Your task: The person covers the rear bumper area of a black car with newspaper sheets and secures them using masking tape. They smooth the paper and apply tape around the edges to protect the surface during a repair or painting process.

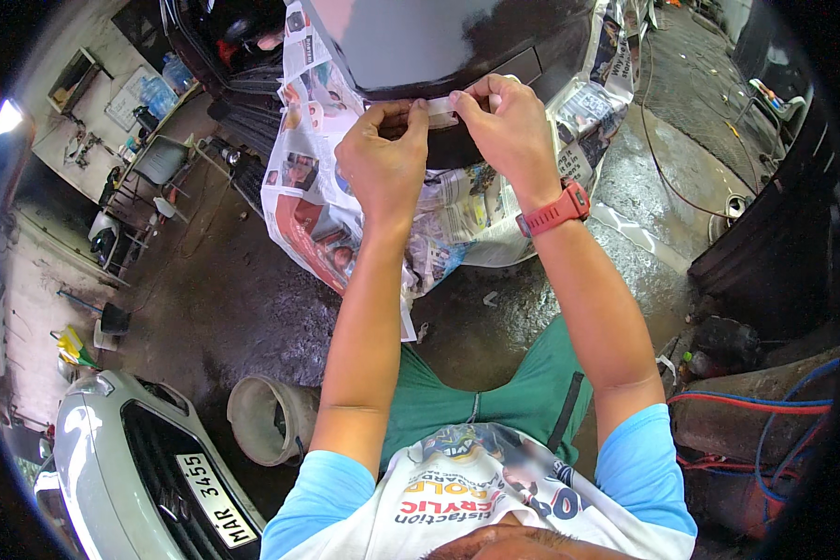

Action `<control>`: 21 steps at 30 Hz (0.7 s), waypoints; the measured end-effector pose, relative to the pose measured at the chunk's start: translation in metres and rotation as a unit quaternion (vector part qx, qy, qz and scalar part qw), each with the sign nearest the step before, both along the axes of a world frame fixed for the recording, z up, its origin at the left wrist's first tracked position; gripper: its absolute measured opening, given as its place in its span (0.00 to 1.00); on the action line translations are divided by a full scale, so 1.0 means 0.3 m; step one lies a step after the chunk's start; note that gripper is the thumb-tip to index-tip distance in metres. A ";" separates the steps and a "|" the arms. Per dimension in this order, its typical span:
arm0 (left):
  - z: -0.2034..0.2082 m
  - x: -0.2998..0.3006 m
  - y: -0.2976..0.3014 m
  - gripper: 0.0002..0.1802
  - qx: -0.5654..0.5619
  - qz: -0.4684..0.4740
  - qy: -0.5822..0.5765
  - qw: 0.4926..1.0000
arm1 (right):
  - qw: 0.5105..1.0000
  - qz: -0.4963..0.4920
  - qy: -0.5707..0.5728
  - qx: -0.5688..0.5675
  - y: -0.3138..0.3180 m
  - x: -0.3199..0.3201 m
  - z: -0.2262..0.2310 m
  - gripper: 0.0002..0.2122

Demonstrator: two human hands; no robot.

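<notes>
A short strip of whitish tape [442,113] stretches between my two hands in front of a dark car body panel [429,47]. My left hand [385,154] pinches its left end between thumb and fingertips. At the other end, my right hand [511,126] has its thumb and forefinger closed on the tape, and a red watch sits on that wrist. The tape lies close to the panel's lower edge; whether it touches cannot be made out. Newspaper sheets [299,201] surround the panel on the left, below and on the right, crumpled beneath my hands.
A pale bucket [269,422] stands on the floor to my left, near a silver-white car [107,448]. Red and blue hoses [751,404] lie at lower right. A grey chair [161,161] stands by a workbench at far left. A thin hose [658,154] crosses the wet floor at right.
</notes>
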State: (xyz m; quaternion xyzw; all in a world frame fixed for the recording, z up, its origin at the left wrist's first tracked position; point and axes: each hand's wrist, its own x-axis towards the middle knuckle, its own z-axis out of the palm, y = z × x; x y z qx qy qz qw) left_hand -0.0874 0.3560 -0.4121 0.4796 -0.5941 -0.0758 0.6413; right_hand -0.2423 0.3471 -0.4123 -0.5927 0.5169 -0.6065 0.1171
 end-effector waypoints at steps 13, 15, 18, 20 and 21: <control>0.002 0.020 -0.013 0.15 -0.044 0.017 -0.021 0.999 | 1.000 0.005 -0.004 0.027 -0.008 -0.005 0.009 0.15; -0.011 0.056 -0.025 0.17 0.002 0.041 -0.011 0.999 | 1.000 0.001 0.000 0.029 -0.003 -0.004 0.012 0.15; -0.037 0.094 -0.022 0.13 -0.043 0.071 -0.097 0.992 | 1.000 -0.007 0.004 0.024 0.006 -0.001 0.019 0.15; -0.082 0.112 -0.044 0.12 -0.220 0.082 -0.233 0.944 | 1.000 -0.014 0.010 0.008 0.006 0.001 0.016 0.15; -0.082 0.099 -0.022 0.13 -0.199 0.041 -0.238 0.950 | 1.000 -0.005 0.004 0.011 0.002 -0.001 0.011 0.15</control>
